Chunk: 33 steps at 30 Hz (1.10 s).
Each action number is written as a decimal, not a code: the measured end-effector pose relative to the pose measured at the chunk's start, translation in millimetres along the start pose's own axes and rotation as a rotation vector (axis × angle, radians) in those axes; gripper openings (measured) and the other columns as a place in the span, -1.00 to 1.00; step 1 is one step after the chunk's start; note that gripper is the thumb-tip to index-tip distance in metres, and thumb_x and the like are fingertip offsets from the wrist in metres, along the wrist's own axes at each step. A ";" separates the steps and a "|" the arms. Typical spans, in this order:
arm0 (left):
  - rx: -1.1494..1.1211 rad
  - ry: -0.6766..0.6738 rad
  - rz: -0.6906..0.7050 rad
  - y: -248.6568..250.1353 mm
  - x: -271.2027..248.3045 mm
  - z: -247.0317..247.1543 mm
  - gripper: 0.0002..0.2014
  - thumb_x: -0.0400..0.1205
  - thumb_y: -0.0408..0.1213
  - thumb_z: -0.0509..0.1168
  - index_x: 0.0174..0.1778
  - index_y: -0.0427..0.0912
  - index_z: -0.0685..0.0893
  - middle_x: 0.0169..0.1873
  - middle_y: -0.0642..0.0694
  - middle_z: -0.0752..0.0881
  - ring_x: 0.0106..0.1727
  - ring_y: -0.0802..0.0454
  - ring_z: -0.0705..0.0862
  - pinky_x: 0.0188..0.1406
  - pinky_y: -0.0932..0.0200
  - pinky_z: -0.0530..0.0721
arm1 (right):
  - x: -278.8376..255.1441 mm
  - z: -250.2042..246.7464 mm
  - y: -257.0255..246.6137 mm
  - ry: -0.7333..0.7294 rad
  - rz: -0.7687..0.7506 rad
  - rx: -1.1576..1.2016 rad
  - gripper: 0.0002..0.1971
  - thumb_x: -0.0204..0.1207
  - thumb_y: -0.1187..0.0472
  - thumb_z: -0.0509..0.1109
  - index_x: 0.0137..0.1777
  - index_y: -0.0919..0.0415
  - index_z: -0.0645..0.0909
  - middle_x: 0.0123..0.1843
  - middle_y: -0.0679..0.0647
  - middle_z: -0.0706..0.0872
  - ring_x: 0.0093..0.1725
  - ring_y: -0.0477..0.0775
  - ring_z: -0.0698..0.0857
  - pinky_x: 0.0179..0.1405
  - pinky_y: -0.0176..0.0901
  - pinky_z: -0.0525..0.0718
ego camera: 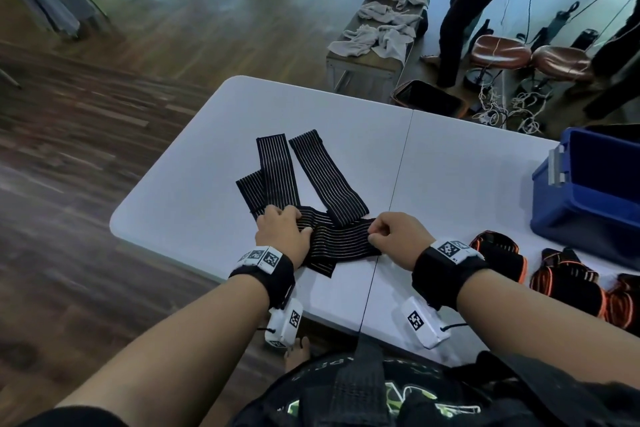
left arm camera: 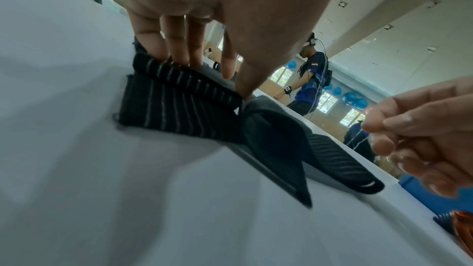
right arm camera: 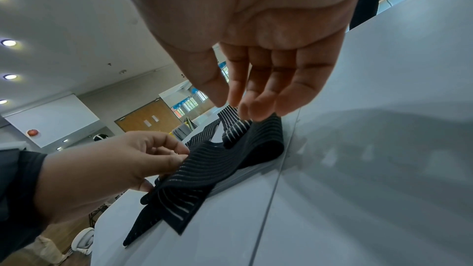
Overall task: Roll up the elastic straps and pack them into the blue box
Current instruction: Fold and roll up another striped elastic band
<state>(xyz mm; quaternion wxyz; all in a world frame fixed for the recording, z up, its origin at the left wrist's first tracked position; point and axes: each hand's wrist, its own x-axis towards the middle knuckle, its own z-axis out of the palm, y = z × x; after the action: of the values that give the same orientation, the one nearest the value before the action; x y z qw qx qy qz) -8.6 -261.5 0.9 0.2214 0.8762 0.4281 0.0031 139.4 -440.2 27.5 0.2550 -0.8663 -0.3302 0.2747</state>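
Observation:
Several black elastic straps with white stripes (ego camera: 277,177) lie fanned across the white table (ego camera: 173,204). My left hand (ego camera: 284,232) sits on the nearest strap (ego camera: 339,243) and pinches a fold of it between thumb and fingers (left arm camera: 227,68). The same strap (right arm camera: 217,165) humps up into a loose loop. My right hand (ego camera: 377,232) hovers at that strap's right edge with fingers loosely bent (right arm camera: 238,106); I see nothing held between them. The open blue box (ego camera: 588,198) stands at the table's right side.
Black straps with orange edges (ego camera: 502,253) lie heaped near the front right, below the box. Beyond the table stand a bench with grey cloths (ego camera: 381,28), stools, cables and a person's legs (ego camera: 460,10). The table's left edge drops to wooden floor.

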 end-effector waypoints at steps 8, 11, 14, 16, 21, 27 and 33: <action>-0.319 -0.082 0.158 12.8 3.4 -15.7 -0.71 0.53 -0.37 0.45 -0.11 0.17 0.59 -0.13 0.07 0.74 -0.15 0.00 0.77 -0.02 0.01 0.76 | -0.1 -4.7 -1.1 0.026 -0.064 0.026 -0.95 0.52 0.16 0.44 -0.15 -0.02 0.66 -0.08 -0.11 0.72 -0.07 -0.04 0.67 -0.09 -0.25 0.52; -0.389 -0.122 0.348 27.1 -3.5 -26.6 -0.70 0.55 -0.41 0.44 -0.13 0.14 0.57 -0.16 0.04 0.75 -0.12 0.03 0.73 -0.04 0.06 0.72 | 0.7 -11.5 -7.4 0.020 -0.157 0.067 -0.91 0.47 0.14 0.52 -0.11 -0.08 0.69 0.10 -0.09 0.64 -0.01 -0.08 0.68 -0.02 -0.35 0.51; -0.429 -0.149 0.459 39.4 -6.9 -35.7 -0.74 0.57 -0.43 0.41 -0.15 0.09 0.61 -0.20 0.04 0.73 -0.14 0.06 0.69 -0.07 0.12 0.68 | 2.8 -15.5 -16.0 0.027 -0.238 0.103 -0.86 0.42 0.17 0.58 -0.15 -0.12 0.72 0.20 -0.16 0.62 0.11 -0.14 0.66 0.12 -0.41 0.51; -0.486 -0.160 0.461 43.3 -4.2 -38.4 -0.78 0.58 -0.42 0.41 -0.12 0.05 0.64 -0.18 0.05 0.73 -0.09 0.10 0.70 0.01 0.18 0.66 | 4.6 -16.0 -20.3 0.048 -0.241 0.119 -0.86 0.43 0.16 0.56 -0.19 -0.14 0.71 0.06 -0.20 0.72 0.07 -0.14 0.69 0.16 -0.21 0.61; -0.592 -0.144 0.389 43.0 18.3 -36.1 -0.90 0.66 -0.24 0.37 -0.03 0.10 0.66 -0.15 0.11 0.75 -0.19 0.20 0.68 0.00 0.10 0.73 | 4.3 -16.7 -20.4 0.117 -0.146 0.154 -0.91 0.44 0.21 0.51 -0.19 -0.03 0.75 -0.17 -0.15 0.79 -0.07 -0.20 0.73 0.02 -0.24 0.64; -0.312 -0.174 0.448 60.2 52.5 -22.0 -0.82 0.71 -0.25 0.28 0.17 0.03 0.71 0.03 0.08 0.75 -0.01 0.10 0.70 0.12 0.17 0.66 | -6.5 -24.1 -1.6 0.166 -0.030 0.169 -0.87 0.40 0.24 0.50 -0.25 -0.05 0.71 -0.22 -0.13 0.78 -0.15 -0.13 0.73 -0.11 -0.26 0.63; 0.127 -0.344 0.517 90.4 71.6 19.7 -0.51 0.64 0.21 0.29 0.41 0.02 0.61 0.38 -0.11 0.56 0.42 -0.19 0.52 0.39 -0.16 0.59 | -30.8 -24.9 24.2 0.231 0.130 0.227 -0.84 0.45 0.28 0.47 -0.21 -0.05 0.71 -0.35 -0.20 0.70 -0.37 -0.21 0.64 -0.28 -0.37 0.50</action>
<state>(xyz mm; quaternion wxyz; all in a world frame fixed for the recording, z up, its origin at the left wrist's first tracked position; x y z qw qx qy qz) 108.3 -263.7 5.3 0.2272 0.9558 0.1466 -0.1159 146.5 -484.4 39.8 0.3689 -0.8773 -0.2091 0.2247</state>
